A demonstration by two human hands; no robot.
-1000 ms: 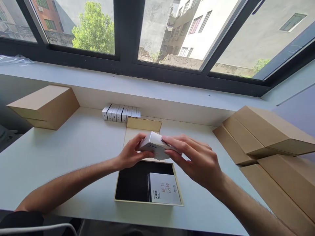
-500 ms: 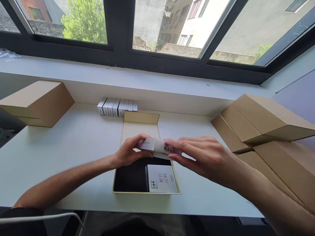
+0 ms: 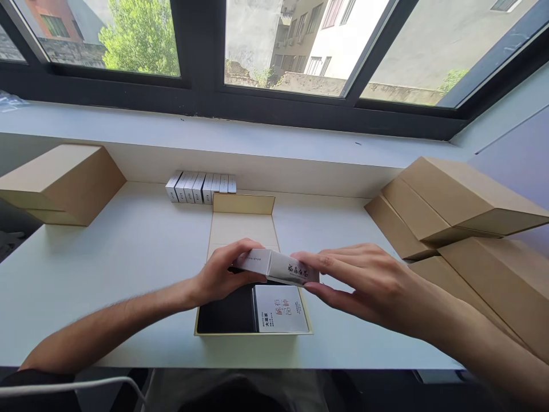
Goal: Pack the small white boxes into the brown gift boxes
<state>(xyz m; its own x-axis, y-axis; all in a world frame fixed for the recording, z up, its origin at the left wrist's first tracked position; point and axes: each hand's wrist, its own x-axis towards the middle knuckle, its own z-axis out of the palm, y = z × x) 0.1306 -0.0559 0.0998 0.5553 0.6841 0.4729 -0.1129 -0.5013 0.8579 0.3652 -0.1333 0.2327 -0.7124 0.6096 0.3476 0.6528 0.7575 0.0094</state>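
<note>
And here's the small carton point(image 3: 281, 265), up in the air in front of the person, over the far part of an open box point(image 3: 246, 343) and covering part of it from view. It's a slim, pale thing, white running to silvery grey, with crisp straight edges and a corner turned toward the camera. Two narrow faces show: the left one carries a thin line of tiny print, too small to read, while the right one, greyer, bears bold dark brush-like characters close to its end. Beneath that, just a sliver of another face.

The left hand point(image 3: 223, 272) has the left end pinched, one digit along the top, another underneath. Over on the other side, the right hand point(image 3: 371, 286) grips the right end, fingertips on top and the thumb below, its back to the camera.

Down in the open box, a white carton point(image 3: 281, 309) lies in the right half, lettered in red and black, beside a dark interior. The box's cream lid point(image 3: 242, 229) stretches away behind, and near the wall stands a row of narrow white cartons point(image 3: 199, 187).
</note>
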